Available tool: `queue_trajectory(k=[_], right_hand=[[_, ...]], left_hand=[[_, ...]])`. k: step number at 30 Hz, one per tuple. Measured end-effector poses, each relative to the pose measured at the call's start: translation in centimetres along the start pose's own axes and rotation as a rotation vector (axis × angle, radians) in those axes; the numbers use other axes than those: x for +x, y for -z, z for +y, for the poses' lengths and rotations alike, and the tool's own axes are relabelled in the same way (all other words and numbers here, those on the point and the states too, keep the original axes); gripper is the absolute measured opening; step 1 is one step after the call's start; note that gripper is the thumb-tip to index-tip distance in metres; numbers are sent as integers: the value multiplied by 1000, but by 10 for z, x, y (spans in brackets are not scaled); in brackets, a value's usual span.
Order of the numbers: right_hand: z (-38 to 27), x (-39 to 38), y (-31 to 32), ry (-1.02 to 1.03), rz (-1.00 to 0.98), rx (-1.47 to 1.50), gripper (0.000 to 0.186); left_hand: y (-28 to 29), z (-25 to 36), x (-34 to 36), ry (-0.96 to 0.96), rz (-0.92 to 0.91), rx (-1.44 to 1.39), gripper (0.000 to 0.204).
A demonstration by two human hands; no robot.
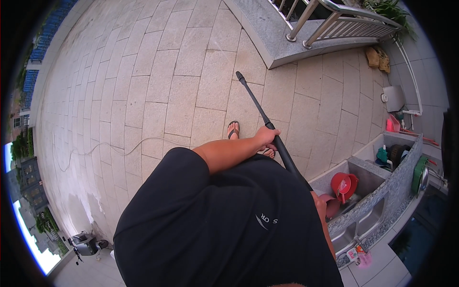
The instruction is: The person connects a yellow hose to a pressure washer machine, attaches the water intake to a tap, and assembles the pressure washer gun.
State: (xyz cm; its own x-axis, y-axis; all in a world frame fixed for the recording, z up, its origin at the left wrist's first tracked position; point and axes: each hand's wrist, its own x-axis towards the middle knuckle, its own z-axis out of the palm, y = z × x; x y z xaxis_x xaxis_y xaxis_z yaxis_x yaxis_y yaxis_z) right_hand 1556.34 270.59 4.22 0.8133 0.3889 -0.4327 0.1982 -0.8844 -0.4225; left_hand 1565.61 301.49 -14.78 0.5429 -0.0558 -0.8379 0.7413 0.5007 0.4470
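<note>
A long black pressure washer wand (282, 148) slants across in front of my body, its nozzle tip out over the paving. My left hand (267, 137) is wrapped round the wand's middle, where the thin lance meets the thicker part. At the wand's rear end, beside my dark shirt, my right hand (319, 203) is closed on it; its fingers are mostly hidden. No spray can be made out at the nozzle. A thin pale hose (143, 139) curves over the paving to my left.
Stone paving (186, 62) spreads ahead. A granite ledge (272, 57) carries a steel railing (330, 26). On the right, a stone sink (368, 167) holds a red bucket (343, 184). A pink dustpan (393, 123) lies beyond. A parked scooter (85, 244) stands behind left.
</note>
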Motion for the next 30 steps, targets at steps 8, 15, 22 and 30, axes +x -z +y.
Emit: queue_trajectory(k=[8, 15, 22, 30], right_hand=[[4, 0, -4, 27, 32, -7, 18], [2, 2, -4, 23, 28, 12, 18], [15, 0, -10, 81, 24, 20, 17], [-7, 4, 3, 12, 21, 19, 18]], left_hand=[[-1, 1, 0, -43, 12, -9, 31], [-1, 5, -3, -45, 16, -14, 31], [-2, 2, 0, -18, -3, -11, 32], [-2, 1, 5, -31, 10, -33, 30]])
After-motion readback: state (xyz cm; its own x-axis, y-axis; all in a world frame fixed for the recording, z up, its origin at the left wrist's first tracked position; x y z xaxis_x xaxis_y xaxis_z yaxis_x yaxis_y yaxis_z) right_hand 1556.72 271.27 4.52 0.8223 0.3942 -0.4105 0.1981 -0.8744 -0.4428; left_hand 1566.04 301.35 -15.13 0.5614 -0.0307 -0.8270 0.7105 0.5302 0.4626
